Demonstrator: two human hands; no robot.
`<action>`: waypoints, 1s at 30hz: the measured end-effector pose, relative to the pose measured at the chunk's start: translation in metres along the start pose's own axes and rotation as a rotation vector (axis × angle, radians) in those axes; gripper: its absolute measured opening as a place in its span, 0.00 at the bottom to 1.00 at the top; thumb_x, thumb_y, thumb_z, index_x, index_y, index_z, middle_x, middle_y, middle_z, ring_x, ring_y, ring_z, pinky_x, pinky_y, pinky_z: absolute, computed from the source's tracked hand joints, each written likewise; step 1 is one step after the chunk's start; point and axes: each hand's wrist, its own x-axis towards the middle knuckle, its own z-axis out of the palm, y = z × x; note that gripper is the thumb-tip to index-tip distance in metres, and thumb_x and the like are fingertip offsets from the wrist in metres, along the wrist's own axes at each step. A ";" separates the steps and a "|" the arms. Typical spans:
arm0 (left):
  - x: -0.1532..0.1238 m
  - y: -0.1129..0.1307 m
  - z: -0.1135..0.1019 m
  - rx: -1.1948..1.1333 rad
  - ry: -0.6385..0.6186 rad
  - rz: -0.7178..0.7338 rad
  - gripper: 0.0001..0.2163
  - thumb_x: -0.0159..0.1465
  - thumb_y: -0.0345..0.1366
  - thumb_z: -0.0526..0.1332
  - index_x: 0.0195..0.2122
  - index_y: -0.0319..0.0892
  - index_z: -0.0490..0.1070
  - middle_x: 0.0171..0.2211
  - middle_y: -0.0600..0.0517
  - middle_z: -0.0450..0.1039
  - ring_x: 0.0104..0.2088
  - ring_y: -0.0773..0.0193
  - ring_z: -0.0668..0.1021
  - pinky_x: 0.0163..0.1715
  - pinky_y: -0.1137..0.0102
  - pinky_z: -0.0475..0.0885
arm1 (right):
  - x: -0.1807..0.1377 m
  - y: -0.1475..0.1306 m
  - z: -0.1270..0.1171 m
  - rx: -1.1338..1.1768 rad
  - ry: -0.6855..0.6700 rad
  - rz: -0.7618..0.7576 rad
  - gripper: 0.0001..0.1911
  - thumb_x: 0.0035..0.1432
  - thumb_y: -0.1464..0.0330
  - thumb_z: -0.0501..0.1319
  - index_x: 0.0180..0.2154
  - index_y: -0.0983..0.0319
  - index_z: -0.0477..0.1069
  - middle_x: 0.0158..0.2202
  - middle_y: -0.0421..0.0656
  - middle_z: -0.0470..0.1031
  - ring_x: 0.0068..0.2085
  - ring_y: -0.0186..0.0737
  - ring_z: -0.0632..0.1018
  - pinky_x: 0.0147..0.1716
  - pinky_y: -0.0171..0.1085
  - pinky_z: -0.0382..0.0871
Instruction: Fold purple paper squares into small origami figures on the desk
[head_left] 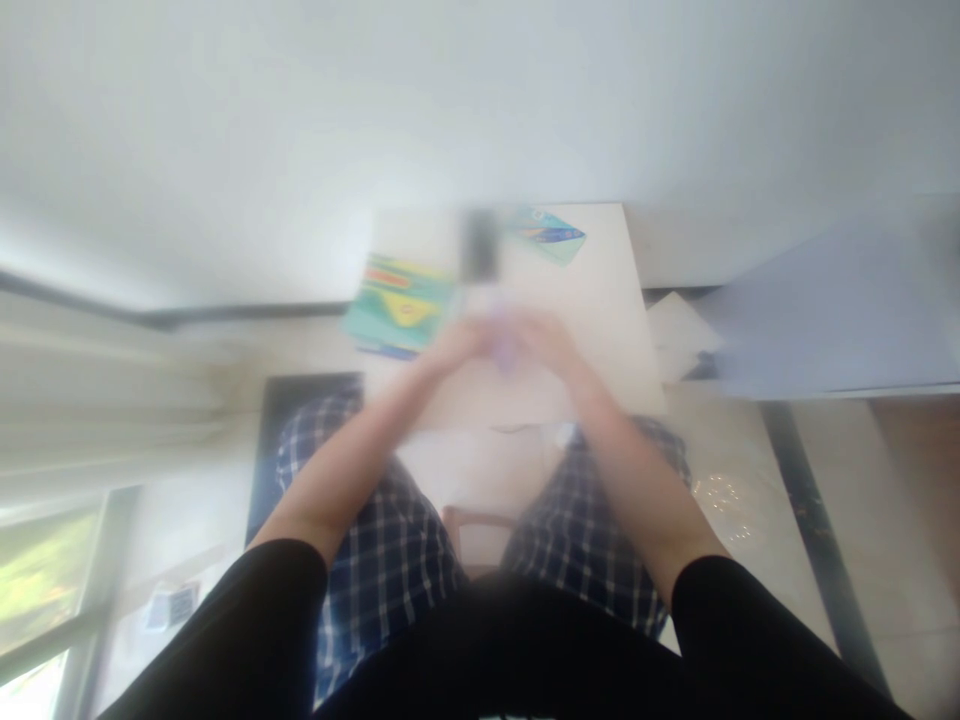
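The picture is smeared by motion. My left hand [459, 342] and my right hand [550, 340] meet over a small pale table [607, 300], with a pale lilac thing [504, 340] between them that I cannot make out. Their fingers are too blurred to read. A green and yellow box or book [397, 305] lies just left of my left hand. A dark upright thing [480, 245] stands behind the hands, and a teal packet [551, 235] lies at the table's far right.
My checked trousers and a chair edge [480, 520] show below the table. White paper [679, 335] and a large bluish sheet or board [832, 320] lie to the right. A window [45, 580] is at the lower left, with a white wall behind.
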 end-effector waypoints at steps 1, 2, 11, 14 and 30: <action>0.000 -0.001 0.001 0.009 -0.042 0.017 0.25 0.53 0.55 0.71 0.41 0.38 0.80 0.46 0.39 0.81 0.48 0.48 0.81 0.48 0.57 0.77 | -0.001 0.001 0.001 -0.003 0.009 0.006 0.17 0.58 0.54 0.63 0.34 0.61 0.81 0.38 0.42 0.84 0.46 0.46 0.82 0.54 0.44 0.72; 0.000 -0.002 0.001 0.017 -0.078 0.026 0.24 0.53 0.55 0.70 0.39 0.38 0.81 0.46 0.39 0.81 0.48 0.49 0.81 0.48 0.57 0.77 | -0.001 0.002 0.001 -0.012 0.031 0.009 0.17 0.58 0.55 0.62 0.32 0.61 0.81 0.35 0.42 0.84 0.43 0.45 0.83 0.52 0.44 0.73; -0.003 -0.001 -0.005 -0.034 -0.196 -0.051 0.19 0.57 0.49 0.70 0.41 0.40 0.80 0.46 0.40 0.80 0.45 0.50 0.82 0.41 0.59 0.79 | -0.006 0.000 0.004 0.101 0.065 0.057 0.20 0.54 0.52 0.65 0.31 0.63 0.81 0.32 0.43 0.83 0.40 0.45 0.83 0.42 0.40 0.76; -0.004 0.000 -0.002 -0.025 -0.201 -0.051 0.18 0.57 0.48 0.69 0.41 0.39 0.81 0.43 0.40 0.81 0.43 0.51 0.83 0.41 0.60 0.79 | -0.006 -0.002 0.004 0.104 0.116 0.065 0.22 0.53 0.50 0.65 0.29 0.64 0.81 0.30 0.44 0.83 0.41 0.48 0.83 0.43 0.41 0.76; 0.002 0.011 0.000 -0.128 -0.130 0.112 0.26 0.56 0.53 0.69 0.50 0.39 0.78 0.52 0.38 0.77 0.52 0.48 0.79 0.47 0.60 0.76 | 0.002 0.003 0.002 0.374 0.035 0.028 0.32 0.46 0.41 0.66 0.37 0.62 0.81 0.39 0.48 0.83 0.43 0.48 0.82 0.46 0.48 0.79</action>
